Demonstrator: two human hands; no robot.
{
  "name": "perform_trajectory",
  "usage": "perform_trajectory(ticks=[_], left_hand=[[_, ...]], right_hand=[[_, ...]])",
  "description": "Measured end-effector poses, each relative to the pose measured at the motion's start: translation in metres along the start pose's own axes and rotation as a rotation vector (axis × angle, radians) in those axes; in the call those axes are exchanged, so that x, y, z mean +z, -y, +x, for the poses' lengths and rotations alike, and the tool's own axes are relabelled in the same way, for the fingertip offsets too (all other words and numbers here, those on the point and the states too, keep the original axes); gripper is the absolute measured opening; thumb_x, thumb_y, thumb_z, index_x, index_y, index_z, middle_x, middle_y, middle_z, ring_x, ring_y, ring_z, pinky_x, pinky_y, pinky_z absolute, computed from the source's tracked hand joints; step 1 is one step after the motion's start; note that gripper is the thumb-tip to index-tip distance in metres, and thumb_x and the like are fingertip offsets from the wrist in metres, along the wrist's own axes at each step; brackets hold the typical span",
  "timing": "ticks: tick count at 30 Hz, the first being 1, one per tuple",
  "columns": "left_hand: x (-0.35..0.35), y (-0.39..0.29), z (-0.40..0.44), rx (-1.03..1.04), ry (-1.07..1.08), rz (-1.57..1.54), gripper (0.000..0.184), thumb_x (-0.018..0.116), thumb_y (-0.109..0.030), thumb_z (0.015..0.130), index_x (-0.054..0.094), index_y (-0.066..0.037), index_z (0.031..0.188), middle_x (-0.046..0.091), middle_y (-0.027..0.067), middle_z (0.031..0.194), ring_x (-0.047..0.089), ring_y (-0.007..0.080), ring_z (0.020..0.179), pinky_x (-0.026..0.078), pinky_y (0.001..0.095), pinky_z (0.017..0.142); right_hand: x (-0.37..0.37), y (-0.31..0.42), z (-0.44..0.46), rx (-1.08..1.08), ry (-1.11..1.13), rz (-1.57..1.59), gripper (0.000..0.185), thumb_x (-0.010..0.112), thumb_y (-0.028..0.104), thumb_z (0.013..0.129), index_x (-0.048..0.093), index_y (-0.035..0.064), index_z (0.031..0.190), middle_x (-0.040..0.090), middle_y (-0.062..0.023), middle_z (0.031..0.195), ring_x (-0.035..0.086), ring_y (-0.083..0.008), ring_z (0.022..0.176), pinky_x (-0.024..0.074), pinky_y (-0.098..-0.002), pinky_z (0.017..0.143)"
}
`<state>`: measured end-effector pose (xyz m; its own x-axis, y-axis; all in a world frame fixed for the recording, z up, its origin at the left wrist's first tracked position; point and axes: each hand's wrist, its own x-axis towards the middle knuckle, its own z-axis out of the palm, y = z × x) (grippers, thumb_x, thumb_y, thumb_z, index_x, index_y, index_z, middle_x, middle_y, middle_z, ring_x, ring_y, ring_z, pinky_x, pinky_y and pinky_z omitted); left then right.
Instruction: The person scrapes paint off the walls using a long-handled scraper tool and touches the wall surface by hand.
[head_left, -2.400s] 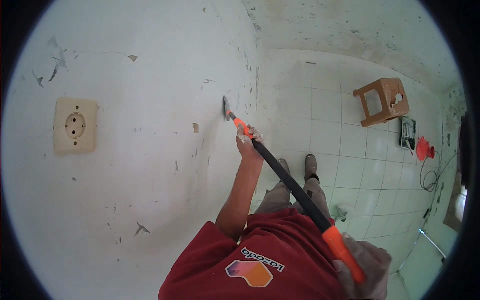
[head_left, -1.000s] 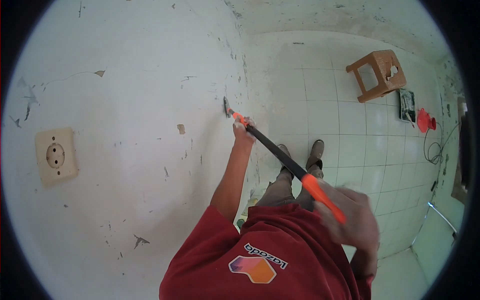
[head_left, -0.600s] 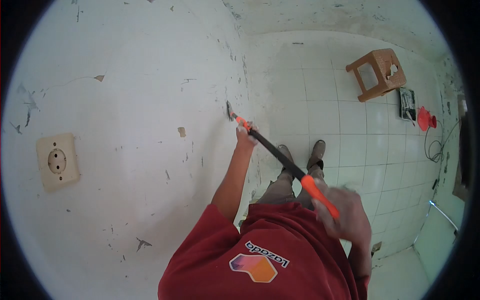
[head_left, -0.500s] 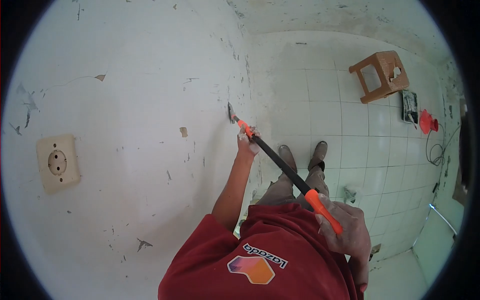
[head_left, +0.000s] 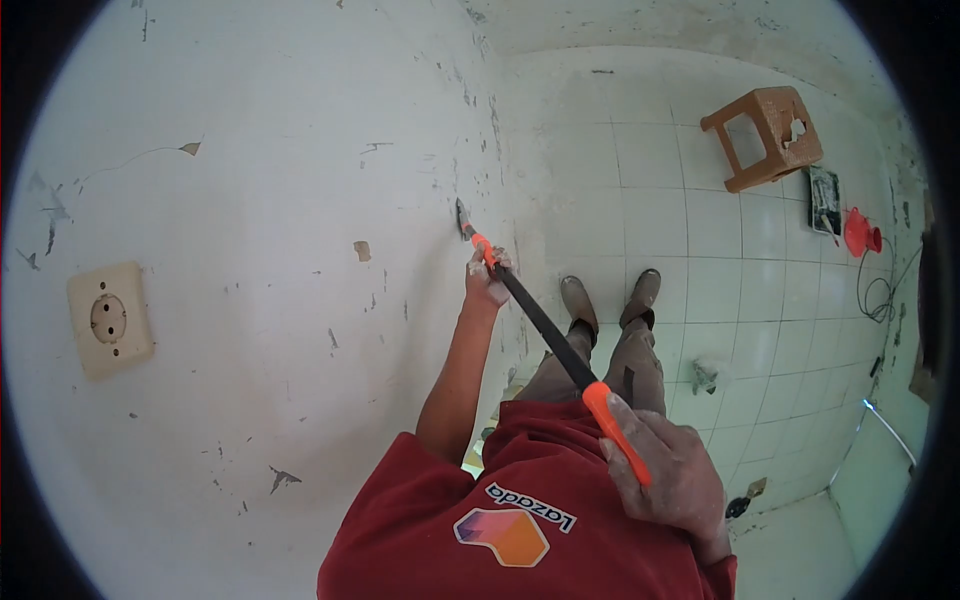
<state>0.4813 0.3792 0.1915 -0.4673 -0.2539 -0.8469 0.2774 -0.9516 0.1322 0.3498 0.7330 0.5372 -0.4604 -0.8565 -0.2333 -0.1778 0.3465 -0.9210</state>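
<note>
A long-handled scraper with a black shaft and orange ends slants across my body. Its thin metal blade is against the scuffed white wall, close to the corner by the floor; whether it presses flat I cannot tell. My left hand, dusted white, is closed round the shaft just behind the upper orange collar. Lower down, in front of my red shirt, my right hand is closed on the orange grip, also with white dust on it. Chips and dark scratches mark the wall around the blade.
A beige wall socket is at left. On the tiled floor are a broken brown plastic stool, a black paint tray, a red funnel-like object, a cable and a crumpled plastic bag.
My right hand and the grip end have moved left and slightly down. The blade end and my left hand have shifted slightly up and left; both hands keep their hold.
</note>
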Motion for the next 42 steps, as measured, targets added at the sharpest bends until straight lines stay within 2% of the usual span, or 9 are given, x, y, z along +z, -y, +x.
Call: perform_trajectory(ticks=[8, 12, 15, 17, 22, 30, 33, 35, 42], left_hand=[[-0.038, -0.015, 0.118, -0.029, -0.155, 0.115, 0.039, 0.046, -0.042, 0.11, 0.046, -0.008, 0.09, 0.049, 0.0053, 0.07, 0.05, 0.0199, 0.056, 0.05, 0.0325, 0.055], [-0.011, 0.016, 0.054, 0.064, -0.063, 0.019, 0.04, 0.049, -0.044, 0.109, 0.047, -0.006, 0.095, 0.052, 0.0075, 0.073, 0.055, 0.0228, 0.064, 0.053, 0.0355, 0.066], [-0.013, 0.022, 0.042, 0.094, -0.086, 0.058, 0.043, 0.048, -0.047, 0.108, 0.048, -0.005, 0.099, 0.053, 0.0089, 0.073, 0.057, 0.0242, 0.068, 0.053, 0.0365, 0.072], [-0.047, 0.012, 0.086, 0.1, -0.147, 0.129, 0.042, 0.047, -0.046, 0.109, 0.047, -0.005, 0.098, 0.053, 0.0092, 0.073, 0.057, 0.0242, 0.067, 0.054, 0.0365, 0.07], [-0.082, 0.003, 0.158, 0.028, -0.227, 0.214, 0.042, 0.042, -0.045, 0.11, 0.046, -0.006, 0.094, 0.052, 0.0094, 0.074, 0.056, 0.0237, 0.063, 0.053, 0.0363, 0.059], [-0.063, 0.094, 0.038, 0.067, -0.113, 0.18, 0.043, 0.041, -0.044, 0.111, 0.048, -0.002, 0.1, 0.056, 0.0135, 0.084, 0.062, 0.0309, 0.078, 0.058, 0.0499, 0.081], [-0.058, 0.112, -0.027, 0.017, -0.191, 0.234, 0.037, 0.041, -0.038, 0.11, 0.051, -0.004, 0.099, 0.059, 0.0124, 0.086, 0.065, 0.0335, 0.088, 0.057, 0.0528, 0.092], [-0.073, 0.114, -0.042, 0.033, -0.214, 0.244, 0.036, 0.045, -0.038, 0.109, 0.051, -0.005, 0.098, 0.059, 0.0123, 0.086, 0.066, 0.0342, 0.088, 0.057, 0.0523, 0.093], [-0.089, 0.092, -0.047, 0.127, -0.235, 0.276, 0.034, 0.06, -0.038, 0.104, 0.048, -0.009, 0.092, 0.059, 0.0104, 0.081, 0.067, 0.0301, 0.085, 0.057, 0.043, 0.082]], right_hand=[[0.037, -0.074, 0.066, -0.013, -0.023, -0.101, 0.039, 0.063, 0.013, 0.098, 0.061, -0.0103, 0.129, 0.069, -0.0232, 0.088, 0.067, -0.0407, 0.079, 0.0543, -0.0451, 0.074], [-0.009, -0.054, 0.033, 0.256, 0.002, 0.214, 0.039, 0.063, 0.011, 0.097, 0.061, -0.0076, 0.131, 0.068, -0.0235, 0.083, 0.067, -0.0417, 0.08, 0.0522, -0.0481, 0.071], [0.007, -0.063, 0.028, 0.22, -0.017, 0.144, 0.04, 0.065, 0.008, 0.094, 0.061, -0.0078, 0.131, 0.068, -0.0251, 0.084, 0.066, -0.0443, 0.08, 0.051, -0.0495, 0.073], [0.037, -0.081, 0.055, 0.06, -0.032, 0.02, 0.039, 0.065, 0.009, 0.094, 0.062, -0.0091, 0.128, 0.068, -0.0267, 0.084, 0.065, -0.0465, 0.077, 0.0512, -0.0492, 0.071], [0.087, -0.128, 0.078, 0.148, -0.037, 0.025, 0.039, 0.06, 0.008, 0.093, 0.061, -0.0072, 0.129, 0.066, -0.0271, 0.085, 0.064, -0.0491, 0.085, 0.0507, -0.0508, 0.075], [0.021, -0.121, -0.027, 0.356, -0.067, 0.004, 0.041, 0.063, 0.01, 0.093, 0.064, -0.0081, 0.129, 0.07, -0.0315, 0.099, 0.069, -0.0466, 0.09, 0.0536, -0.0477, 0.084], [0.007, -0.111, -0.049, 0.468, 0.013, -0.072, 0.044, 0.07, 0.011, 0.092, 0.063, -0.0087, 0.131, 0.073, -0.0256, 0.093, 0.073, -0.0359, 0.08, 0.0561, -0.0413, 0.079], [0.01, -0.099, -0.047, 0.505, 0.041, -0.049, 0.042, 0.07, 0.013, 0.09, 0.067, -0.0079, 0.127, 0.071, -0.0307, 0.105, 0.072, -0.0439, 0.095, 0.055, -0.0455, 0.087], [0.044, -0.055, -0.037, 0.424, 0.025, -0.037, 0.043, 0.071, 0.014, 0.09, 0.066, -0.0108, 0.125, 0.071, -0.0333, 0.102, 0.072, -0.0456, 0.095, 0.0561, -0.0448, 0.086]])
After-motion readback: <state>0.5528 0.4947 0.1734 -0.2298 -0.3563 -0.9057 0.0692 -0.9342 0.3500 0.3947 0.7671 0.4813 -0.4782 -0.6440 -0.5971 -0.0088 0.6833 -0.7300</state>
